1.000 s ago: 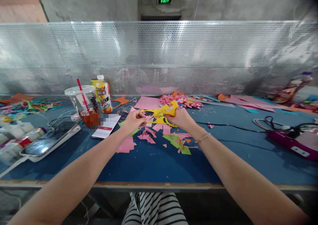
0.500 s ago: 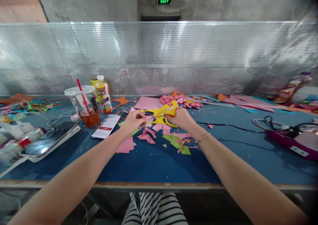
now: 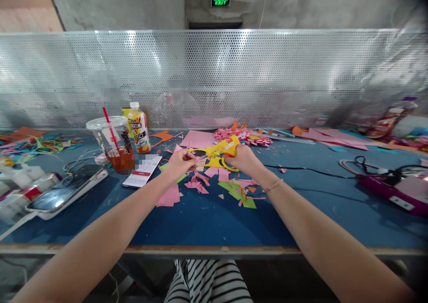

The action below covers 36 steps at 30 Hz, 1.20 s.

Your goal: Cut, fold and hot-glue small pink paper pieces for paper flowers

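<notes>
The right hand (image 3: 245, 158) is gripping a yellow glue gun (image 3: 222, 149) in a closed grasp, with the fingers wrapping around its handle. The glue gun is pointing toward the left hand (image 3: 180, 163). The left hand is forming a narrow pinch, thumb and fingertips meeting just beside the front of the gun; the item between them is too small to tell. A flat yellow piece (image 3: 214, 162) is showing below the gun, between the two hands; its exact form is unclear.

The glue gun is being held above the middle of the blue table (image 3: 214, 222), over pink scraps (image 3: 198, 184). Green scraps (image 3: 239, 191) are lying nearer the body, below the right hand. A black cord (image 3: 310, 170) is running from behind the right hand to a purple box (image 3: 384, 193) at the right.

Open room is extending from the scraps to the front edge (image 3: 217, 249), where the blue surface is carrying tiny specks. On the left, a phone with a lit screen (image 3: 142, 171) is lying near the left wrist, and a lidded cup (image 3: 115, 149) and a bottle (image 3: 138, 131) are standing beyond it. A perforated metal panel (image 3: 267, 71) is bounding the far side. Directly before it, a pink sheet (image 3: 199, 139) and a pink paper pile (image 3: 245, 134) are occupying the surface.
</notes>
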Each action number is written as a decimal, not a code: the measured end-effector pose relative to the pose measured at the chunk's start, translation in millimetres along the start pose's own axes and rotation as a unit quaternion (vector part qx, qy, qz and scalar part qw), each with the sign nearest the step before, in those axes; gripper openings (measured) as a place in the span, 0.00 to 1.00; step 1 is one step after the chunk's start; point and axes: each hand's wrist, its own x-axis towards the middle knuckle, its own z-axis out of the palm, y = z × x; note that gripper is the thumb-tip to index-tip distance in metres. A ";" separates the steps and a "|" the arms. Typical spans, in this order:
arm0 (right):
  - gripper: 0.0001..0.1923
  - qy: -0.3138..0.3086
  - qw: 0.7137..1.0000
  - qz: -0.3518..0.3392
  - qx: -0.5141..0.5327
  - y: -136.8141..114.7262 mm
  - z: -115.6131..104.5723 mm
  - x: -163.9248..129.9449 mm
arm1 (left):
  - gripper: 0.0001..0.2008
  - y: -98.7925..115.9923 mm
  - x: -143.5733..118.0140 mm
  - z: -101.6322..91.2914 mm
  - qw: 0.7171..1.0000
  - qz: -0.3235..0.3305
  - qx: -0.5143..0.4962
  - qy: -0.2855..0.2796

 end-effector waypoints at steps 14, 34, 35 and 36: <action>0.08 -0.026 0.999 -0.013 0.014 6.3 2.6 2.1 | 0.06 5.1 -2.9 1.5 1.000 -0.003 0.002 0.013; 0.08 -0.032 0.999 -0.039 0.000 9.3 4.0 4.0 | 0.06 4.5 -2.7 0.5 1.000 -0.004 -0.018 0.010; 0.08 -0.030 0.999 -0.037 -0.004 9.4 4.1 4.2 | 0.06 4.1 -2.5 0.4 1.000 -0.002 -0.017 0.009; 0.08 -0.027 0.999 -0.032 -0.007 9.6 4.4 4.4 | 0.06 3.7 -2.2 0.4 1.000 -0.001 -0.015 0.009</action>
